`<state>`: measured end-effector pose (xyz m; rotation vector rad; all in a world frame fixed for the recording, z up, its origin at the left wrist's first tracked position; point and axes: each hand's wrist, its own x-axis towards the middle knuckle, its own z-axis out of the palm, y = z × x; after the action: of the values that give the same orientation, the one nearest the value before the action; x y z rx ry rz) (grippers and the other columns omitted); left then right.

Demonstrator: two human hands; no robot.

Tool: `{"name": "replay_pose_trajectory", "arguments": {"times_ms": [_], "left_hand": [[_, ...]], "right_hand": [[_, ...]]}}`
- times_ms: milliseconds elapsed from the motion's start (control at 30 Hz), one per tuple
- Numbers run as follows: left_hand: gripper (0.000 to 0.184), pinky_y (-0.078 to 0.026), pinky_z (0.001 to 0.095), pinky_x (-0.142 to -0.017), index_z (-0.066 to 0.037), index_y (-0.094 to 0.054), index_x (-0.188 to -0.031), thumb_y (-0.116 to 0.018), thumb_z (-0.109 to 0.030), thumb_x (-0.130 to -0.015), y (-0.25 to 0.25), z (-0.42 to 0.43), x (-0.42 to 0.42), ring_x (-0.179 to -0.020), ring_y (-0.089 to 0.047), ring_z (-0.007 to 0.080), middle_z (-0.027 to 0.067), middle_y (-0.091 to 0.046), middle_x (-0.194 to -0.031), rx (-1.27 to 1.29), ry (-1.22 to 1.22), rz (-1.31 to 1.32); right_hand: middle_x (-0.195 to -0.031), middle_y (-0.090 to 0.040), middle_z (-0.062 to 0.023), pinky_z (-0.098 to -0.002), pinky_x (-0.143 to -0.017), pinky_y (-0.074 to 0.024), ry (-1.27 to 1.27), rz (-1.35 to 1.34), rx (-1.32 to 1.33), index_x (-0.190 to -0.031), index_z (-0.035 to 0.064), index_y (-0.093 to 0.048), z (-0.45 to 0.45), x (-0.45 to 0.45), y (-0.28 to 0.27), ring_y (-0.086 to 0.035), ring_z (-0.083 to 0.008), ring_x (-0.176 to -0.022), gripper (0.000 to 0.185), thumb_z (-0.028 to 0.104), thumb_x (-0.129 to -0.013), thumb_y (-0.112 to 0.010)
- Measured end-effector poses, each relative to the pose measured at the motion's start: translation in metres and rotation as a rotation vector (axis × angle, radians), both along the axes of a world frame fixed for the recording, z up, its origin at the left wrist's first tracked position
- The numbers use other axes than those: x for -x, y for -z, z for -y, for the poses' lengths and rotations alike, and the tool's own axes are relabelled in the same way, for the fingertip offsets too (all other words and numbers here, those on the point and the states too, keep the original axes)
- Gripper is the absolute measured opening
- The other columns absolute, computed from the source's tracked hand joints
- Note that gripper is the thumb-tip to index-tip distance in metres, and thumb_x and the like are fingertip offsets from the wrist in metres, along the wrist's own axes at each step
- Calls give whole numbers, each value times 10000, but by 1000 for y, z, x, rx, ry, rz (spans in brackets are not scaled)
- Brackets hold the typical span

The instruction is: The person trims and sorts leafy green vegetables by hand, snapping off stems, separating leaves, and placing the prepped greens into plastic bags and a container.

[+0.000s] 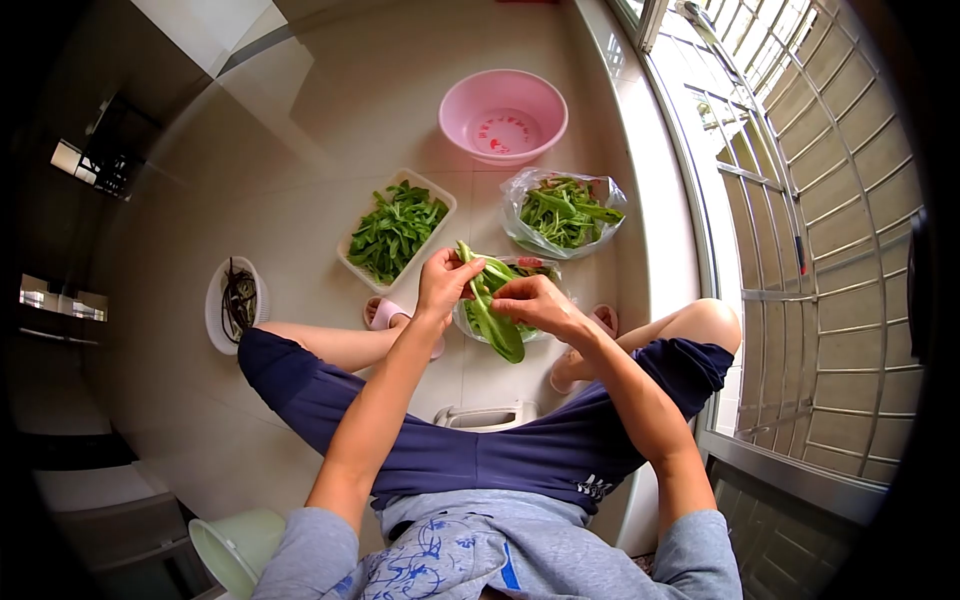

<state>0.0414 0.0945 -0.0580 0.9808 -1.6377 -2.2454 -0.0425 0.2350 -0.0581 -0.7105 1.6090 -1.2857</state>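
A stalk of leafy greens [507, 343] hangs between my two hands, its long leaves drooping down. My left hand [446, 286] is closed around its stem end. With fingers pinched, my right hand [538, 304] grips the greens a little lower, on the right side. Right behind and beneath the hands, partly covered by them, a clear plastic bag [553, 272] with red print sits on the floor. Farther out, another clear plastic bag [592, 240] stands full of greens [565, 208]. To its left, a pale basket [452, 197] holds a heap of leaves [396, 232].
A pink basin [455, 140] rests on the floor ahead. At left is a white basket [216, 325] with dark, thin strands in it. A pale green bucket [225, 545] stands near my left elbow. A sliding door frame [690, 200] and metal grille run along the right.
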Motion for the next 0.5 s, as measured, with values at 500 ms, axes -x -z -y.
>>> {"name": "replay_pose_trajectory", "arguments": {"times_ms": [500], "left_hand": [[161,-450,217,-438,-9,-446,-834,-555,-91,-749,7,-16,3,-564,-539,124,60,-530,-748,76,-309,-149]], "right_hand": [[-536,-423,36,-179,-402,-270,129,334,-77,-673,51,-531,-1,4,10,-358,-37,-451,78,119,-709,-542]]}}
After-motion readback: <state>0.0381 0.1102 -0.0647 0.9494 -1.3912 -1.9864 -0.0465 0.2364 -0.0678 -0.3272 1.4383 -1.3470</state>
